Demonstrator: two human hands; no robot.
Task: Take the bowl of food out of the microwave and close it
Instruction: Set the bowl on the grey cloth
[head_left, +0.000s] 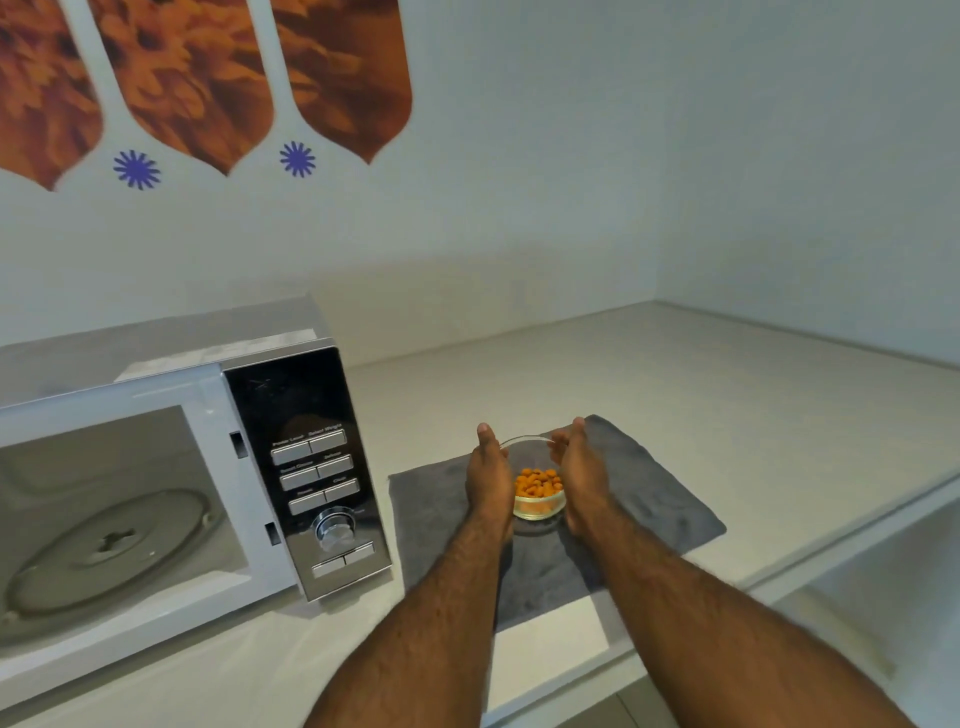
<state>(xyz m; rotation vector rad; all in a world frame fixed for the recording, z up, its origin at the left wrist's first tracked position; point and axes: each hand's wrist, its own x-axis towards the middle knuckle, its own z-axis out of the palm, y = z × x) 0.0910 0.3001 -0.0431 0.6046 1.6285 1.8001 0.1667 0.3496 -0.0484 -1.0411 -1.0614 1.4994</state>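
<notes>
My left hand (487, 480) and right hand (581, 475) cupped the glass bowl (538, 506) of orange food (537, 483) between them, palms against its sides, fingers curled around it. It sat on the grey cloth (644, 499) on the counter (727, 374). The microwave (306, 467) stood left, cavity open, turntable (111, 551) bare.

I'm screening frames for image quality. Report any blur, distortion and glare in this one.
Head view: wide-angle bending curves the counter edge; the microwave looks soft and its button labels are unreadable; the glossy control panel carries reflections; lighting is even and dim, and the bowl between the left hand and right hand reads clearly.
</notes>
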